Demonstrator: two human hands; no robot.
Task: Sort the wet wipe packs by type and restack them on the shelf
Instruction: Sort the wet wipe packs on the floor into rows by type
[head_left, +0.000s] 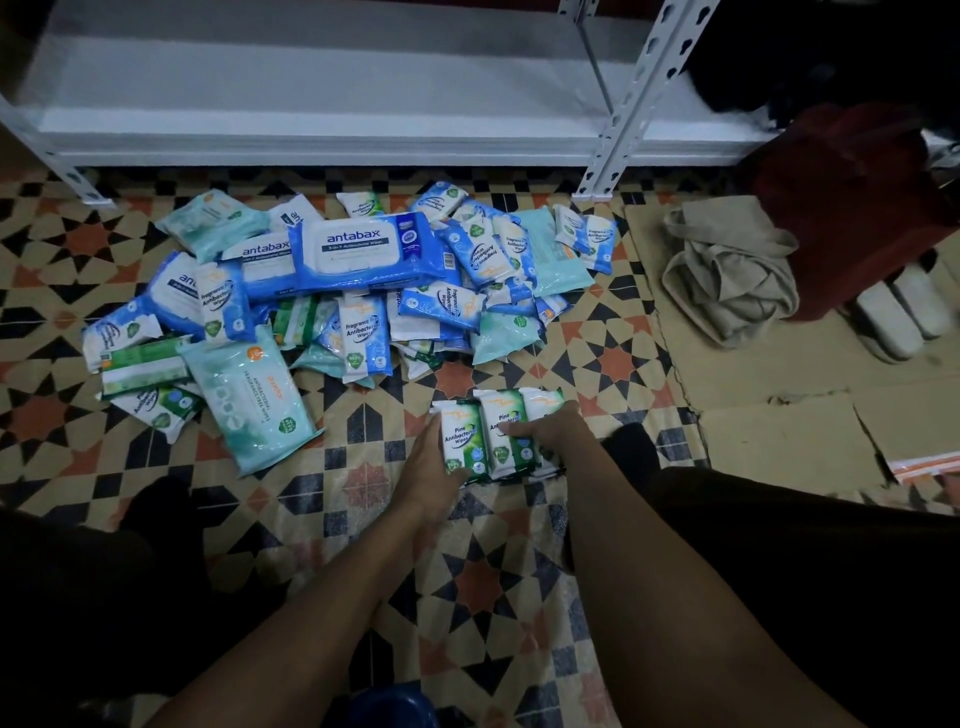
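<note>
A row of green "Pine Antibacterial Wipes" packs stands side by side on the patterned floor in front of me. My left hand holds the row's left end, thumb curled under the first pack. My right hand grips the right side, fingers curled over the packs' tops. Beyond them lies a mixed heap: large blue antabax packs, small blue "Fragrance Free" packs and a pale teal pack. The white metal shelf at the top stands bare.
Flattened cardboard covers the floor at the right, with a crumpled beige cloth bag, a dark red bag and white slippers on it. A slotted shelf upright meets the floor right of the heap. My dark-clad knees flank my arms.
</note>
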